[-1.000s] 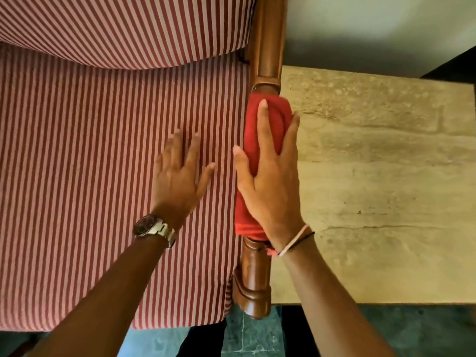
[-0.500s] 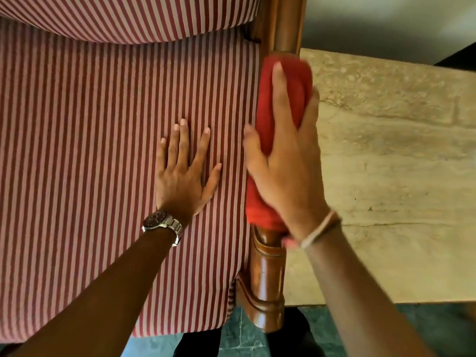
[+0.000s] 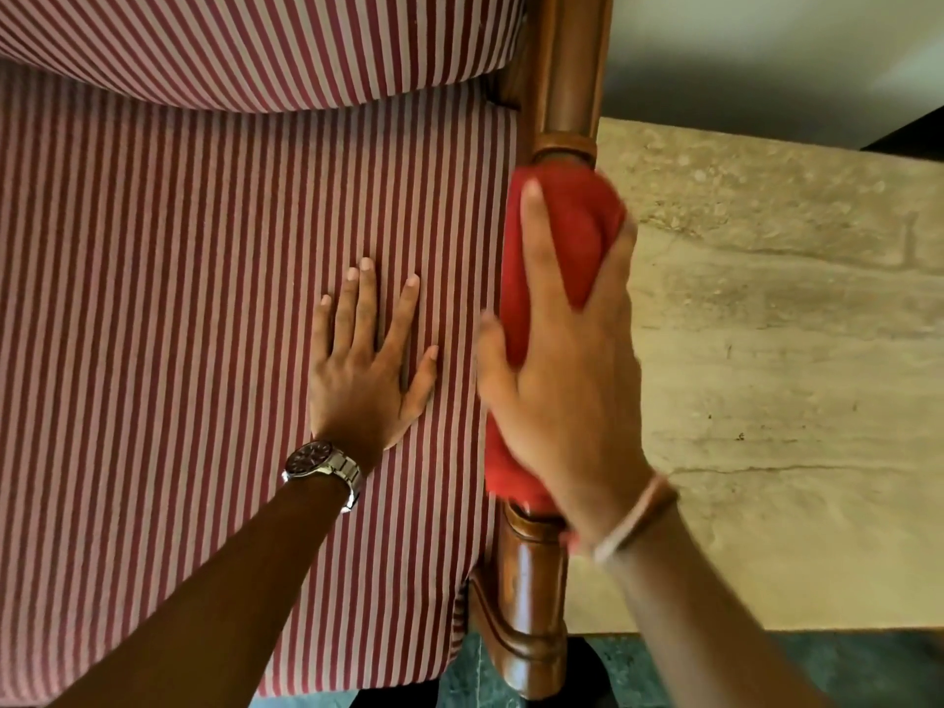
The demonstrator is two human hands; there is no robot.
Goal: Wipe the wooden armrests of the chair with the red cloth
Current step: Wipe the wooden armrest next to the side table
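The red cloth (image 3: 557,258) is wrapped over the chair's right wooden armrest (image 3: 531,595), covering its middle stretch from just below a turned collar near the backrest down to the carved front end. The right hand (image 3: 567,390) lies on top of the cloth, fingers spread along the rail and the thumb curled down on the seat side, so its grip is closed around the cloth and the armrest beneath. The hand's edges are slightly blurred. A thin band (image 3: 633,518) circles the right wrist.

The left hand (image 3: 365,370) rests flat on the striped seat cushion (image 3: 204,350), palm down and fingers extended and slightly fanned; its grip is wide and holds nothing. It sits just beside the armrest, with the thumb close to the right hand's thumb without touching it. A metal wristwatch (image 3: 322,465) with a dark dial is on the left wrist.

Bare polished wood shows above the cloth, running up past the striped back cushion (image 3: 255,43), and below it at the front post. To the right of the armrest stands a pale stone worktop (image 3: 792,401) with a fine crack across it. Dark green floor tiles (image 3: 638,666) show at the bottom edge.
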